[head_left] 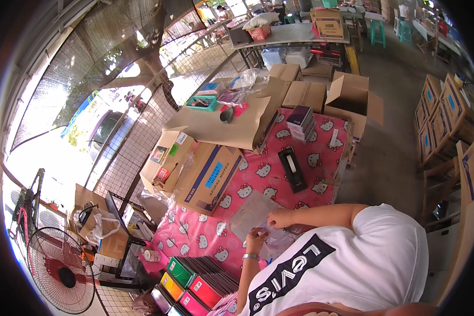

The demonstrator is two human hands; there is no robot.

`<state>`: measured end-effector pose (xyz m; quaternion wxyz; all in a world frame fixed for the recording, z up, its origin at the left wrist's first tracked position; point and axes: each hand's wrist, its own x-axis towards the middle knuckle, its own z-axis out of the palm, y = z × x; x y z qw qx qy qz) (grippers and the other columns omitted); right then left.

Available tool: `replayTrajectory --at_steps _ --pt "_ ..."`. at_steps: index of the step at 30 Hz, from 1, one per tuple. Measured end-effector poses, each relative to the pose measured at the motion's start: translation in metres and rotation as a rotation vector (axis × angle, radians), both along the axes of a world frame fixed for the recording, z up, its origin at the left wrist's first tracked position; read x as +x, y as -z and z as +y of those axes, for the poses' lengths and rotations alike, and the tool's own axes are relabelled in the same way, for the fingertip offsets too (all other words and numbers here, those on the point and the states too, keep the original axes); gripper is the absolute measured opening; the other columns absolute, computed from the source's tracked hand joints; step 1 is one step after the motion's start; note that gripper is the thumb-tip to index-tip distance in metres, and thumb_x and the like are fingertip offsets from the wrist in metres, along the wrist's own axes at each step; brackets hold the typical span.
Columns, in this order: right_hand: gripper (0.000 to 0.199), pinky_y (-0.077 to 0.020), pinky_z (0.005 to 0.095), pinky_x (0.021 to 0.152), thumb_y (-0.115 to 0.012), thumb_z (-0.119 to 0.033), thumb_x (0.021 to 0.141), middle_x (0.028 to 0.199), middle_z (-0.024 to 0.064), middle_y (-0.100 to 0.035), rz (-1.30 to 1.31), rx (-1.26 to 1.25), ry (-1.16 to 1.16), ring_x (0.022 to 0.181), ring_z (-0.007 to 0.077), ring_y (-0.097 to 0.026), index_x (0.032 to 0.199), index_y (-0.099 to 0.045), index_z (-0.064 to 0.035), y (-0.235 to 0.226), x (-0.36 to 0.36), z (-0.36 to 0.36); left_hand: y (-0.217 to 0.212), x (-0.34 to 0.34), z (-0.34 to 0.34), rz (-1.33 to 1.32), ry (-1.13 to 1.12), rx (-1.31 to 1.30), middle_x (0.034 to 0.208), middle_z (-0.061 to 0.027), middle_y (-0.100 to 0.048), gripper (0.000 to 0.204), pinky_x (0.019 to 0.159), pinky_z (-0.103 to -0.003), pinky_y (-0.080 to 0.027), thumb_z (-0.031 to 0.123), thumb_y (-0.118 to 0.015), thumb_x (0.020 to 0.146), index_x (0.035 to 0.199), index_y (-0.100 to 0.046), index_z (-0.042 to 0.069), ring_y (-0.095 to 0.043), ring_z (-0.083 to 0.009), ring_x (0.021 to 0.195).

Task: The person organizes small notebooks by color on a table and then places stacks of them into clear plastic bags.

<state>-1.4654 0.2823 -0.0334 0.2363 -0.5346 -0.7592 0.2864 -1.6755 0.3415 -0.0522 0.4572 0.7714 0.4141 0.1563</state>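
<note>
A clear plastic bag (252, 210) lies partly on the pink patterned table cover (258, 185), and part of it bunches up close to my body. My left hand (255, 240), with a watch on the wrist, pinches an edge of this bag. Right beside it, my right hand (280, 218) is closed on the plastic too. The fingertips are small and partly hidden. Beyond my right hand stands a black tape dispenser (293, 169). Farther back is a stack of dark-covered notebooks (301, 124).
Rows of notebooks with green, red, yellow and pink covers (203, 290) stand at the near left. Cardboard cartons (208, 178) sit along the table's left side, and an open carton (347, 95) is at the far end. A fan (63, 271) stands lower left; stacked cartons (447, 118) line the right.
</note>
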Motion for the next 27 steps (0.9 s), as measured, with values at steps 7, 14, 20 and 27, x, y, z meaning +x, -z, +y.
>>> replayTrajectory --at_steps 7,14,20,27 --pt "0.009 -0.0482 0.0428 0.068 -0.060 -0.014 0.069 0.077 0.0119 -0.062 -0.042 0.210 0.037 0.074 0.0331 -0.061 0.073 -0.067 -0.0080 -0.013 -0.011 -0.010 -0.026 0.012 -0.021 0.061 0.020 0.367 0.086 -0.0130 -0.064 0.018 0.071 -0.037 -0.051 0.019 -0.071 0.071 0.084 -0.074 0.008 -0.063 -0.0306 0.076" --pt "0.021 -0.0494 0.0401 0.072 -0.063 -0.018 0.075 0.086 0.0130 -0.062 0.132 0.163 -0.056 0.082 0.0311 -0.062 0.092 -0.069 -0.0070 -0.017 -0.001 -0.029 -0.045 0.015 -0.039 0.020 0.060 0.488 0.079 -0.0163 -0.065 0.016 0.068 -0.039 -0.051 0.018 -0.071 0.074 0.084 -0.073 0.006 -0.063 -0.0321 0.071" --pt "0.054 -0.0451 0.0353 0.093 -0.069 -0.040 0.078 0.121 0.0156 -0.056 -0.034 0.024 -0.186 0.109 0.0310 -0.056 0.118 -0.060 -0.0054 -0.047 0.000 -0.053 -0.058 -0.019 -0.042 -0.036 0.369 0.374 0.103 -0.0171 -0.061 0.038 0.081 -0.039 -0.049 0.021 -0.072 0.075 0.107 -0.065 0.001 -0.060 -0.0325 0.092" --pt "0.015 -0.0456 0.0408 0.069 -0.061 -0.019 0.074 0.083 0.0098 -0.054 -0.188 0.472 -0.104 0.079 0.0273 -0.055 0.083 -0.058 -0.0068 -0.004 -0.010 -0.053 -0.023 -0.001 -0.048 -0.129 0.163 0.437 0.087 -0.0131 -0.062 0.013 0.080 -0.040 -0.050 0.005 -0.069 0.070 0.082 -0.064 0.005 -0.060 -0.0327 0.086"
